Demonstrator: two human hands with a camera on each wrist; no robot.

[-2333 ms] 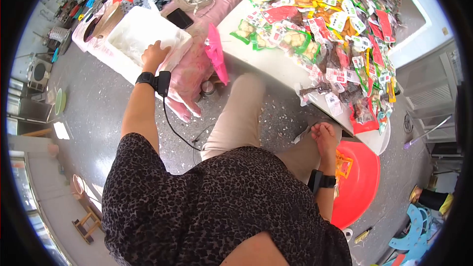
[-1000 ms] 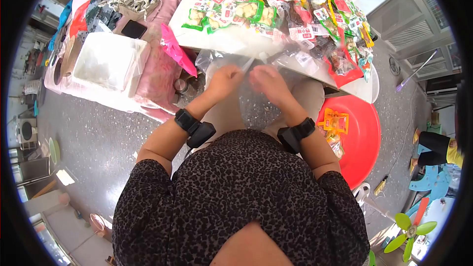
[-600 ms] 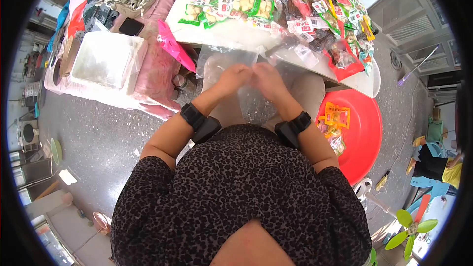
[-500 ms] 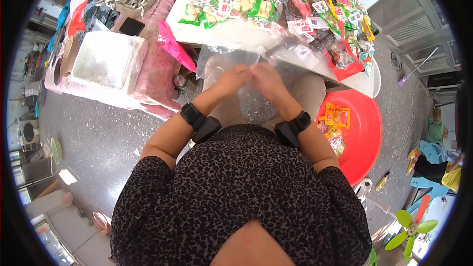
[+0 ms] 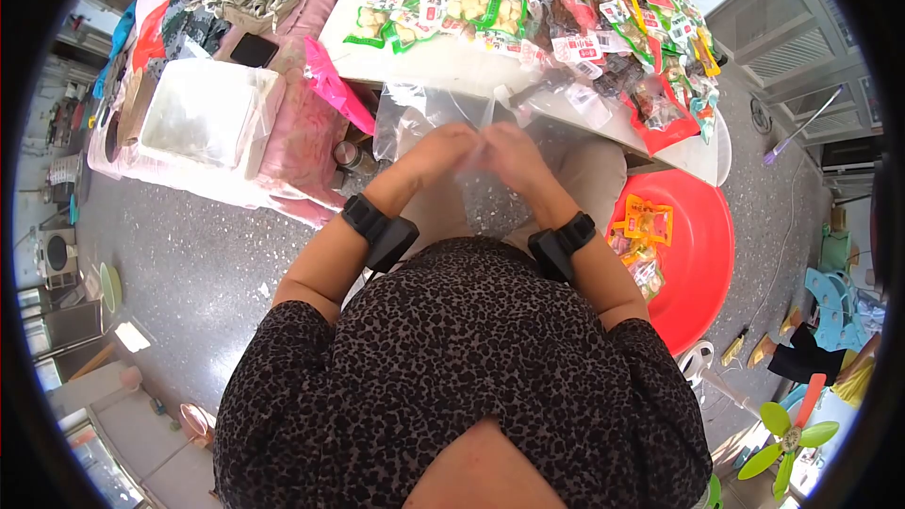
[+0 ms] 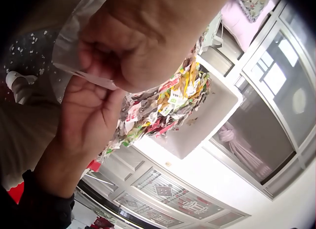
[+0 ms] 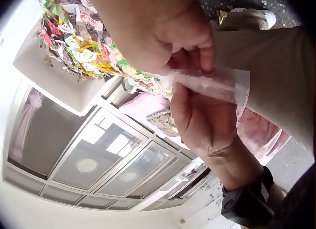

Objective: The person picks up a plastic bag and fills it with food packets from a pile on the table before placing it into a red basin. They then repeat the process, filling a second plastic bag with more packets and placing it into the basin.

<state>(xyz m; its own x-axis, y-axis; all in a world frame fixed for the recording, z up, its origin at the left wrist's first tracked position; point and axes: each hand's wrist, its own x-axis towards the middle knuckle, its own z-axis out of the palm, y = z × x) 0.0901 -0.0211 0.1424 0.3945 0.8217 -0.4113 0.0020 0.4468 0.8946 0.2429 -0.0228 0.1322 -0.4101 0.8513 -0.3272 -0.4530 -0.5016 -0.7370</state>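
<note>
Over the lap, a clear plastic bag (image 5: 403, 118) spreads between the two hands. My left hand (image 5: 443, 153) pinches its edge with curled fingers. Close beside it, fingertips nearly meeting, my right hand (image 5: 516, 158) grips the same edge. In the left wrist view the bag (image 6: 66, 49) hangs beyond the left hand (image 6: 131, 46), and the right hand (image 6: 88, 118) faces it palm up. The right wrist view shows the bag's flat strip (image 7: 232, 85) between the right hand (image 7: 170, 36) and left hand (image 7: 207, 118).
Many coloured snack packets (image 5: 471, 9) cover the white table (image 5: 424, 68) ahead. A red basin (image 5: 693, 264) with some packets stands at the right. On the left are a white box (image 5: 198, 118), a phone (image 5: 253, 51) and a pink bag (image 5: 335, 94). Another person (image 5: 806, 356) is far right.
My left hand has come from the white box to the lap, and my right hand has risen to meet it. Both now hold the clear bag; lately they barely move.
</note>
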